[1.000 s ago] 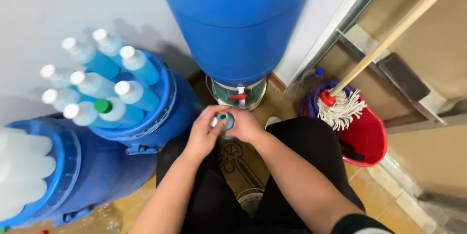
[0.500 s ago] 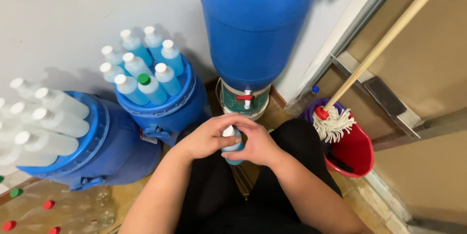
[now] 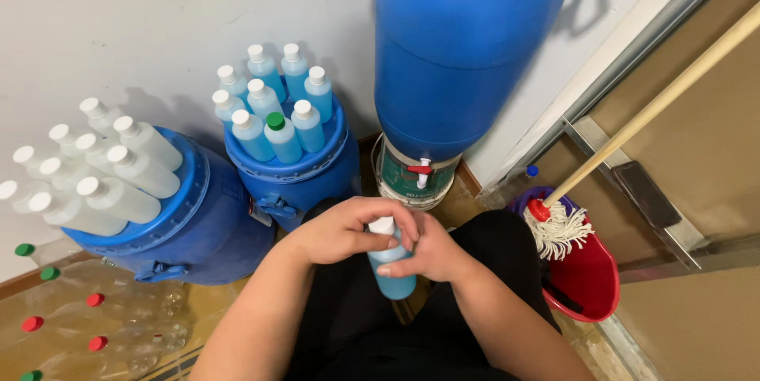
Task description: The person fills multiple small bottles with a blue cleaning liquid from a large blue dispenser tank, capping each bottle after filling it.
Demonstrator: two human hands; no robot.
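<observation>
Both hands have drawn back toward the lap from the tap [image 3: 420, 173]. Right hand [image 3: 427, 254] grips the blue bottle [image 3: 391, 268] body; left hand [image 3: 348, 230] is closed over its white cap [image 3: 382, 226]. Bottle is upright, between the hands. Filling appears complete; capping is judged in progress.

Both my forearms come up from the bottom of the view and meet in front of my lap, bare to the elbows. My left hand [image 3: 348, 232] lies palm down on top, fingers [image 3: 400, 219] curled over and pressed together, thumb tucked toward me. My right hand [image 3: 427, 258] sits just under and beside it, wrapped in a closed grip, its fingertips showing at the front. The two hands touch, knuckles close together, wrists bent slightly inward.
</observation>
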